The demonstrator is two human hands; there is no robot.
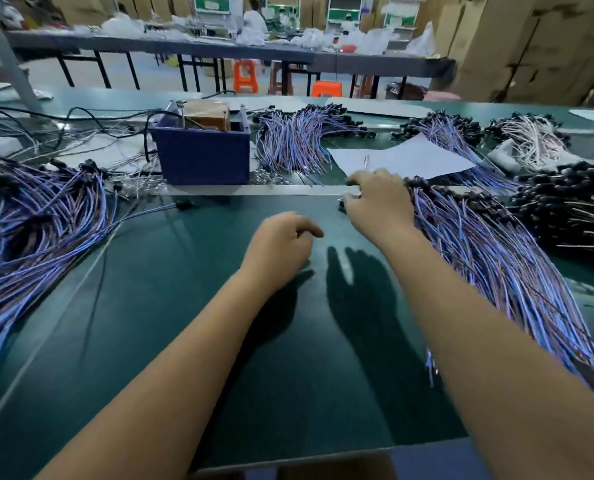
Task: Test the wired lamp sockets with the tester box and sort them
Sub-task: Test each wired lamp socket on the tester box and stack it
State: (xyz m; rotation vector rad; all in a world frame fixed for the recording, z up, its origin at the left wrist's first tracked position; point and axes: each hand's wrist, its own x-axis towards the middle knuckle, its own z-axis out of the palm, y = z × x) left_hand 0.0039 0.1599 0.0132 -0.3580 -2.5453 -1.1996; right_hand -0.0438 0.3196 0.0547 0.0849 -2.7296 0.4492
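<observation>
The blue tester box (202, 157) stands at the back centre of the green table (219, 323), with black cables running off to its left. My right hand (380, 202) rests at the left end of the right pile of blue-wired sockets (489, 258). Its fingers curl round a black socket (341, 206) that peeks out at the fingertips. Blurred wire ends (430, 365) show beneath that forearm. My left hand (281, 242) hovers over the bare mat in the middle, fingers loosely curled and holding nothing.
A big pile of blue-wired sockets (36, 233) covers the left side. Another bundle (299, 140) lies behind, next to a white paper sheet (410, 157). Dark-wired sockets (572, 209) and white-wired ones (531, 140) fill the right. A single socket (184, 204) lies before the box.
</observation>
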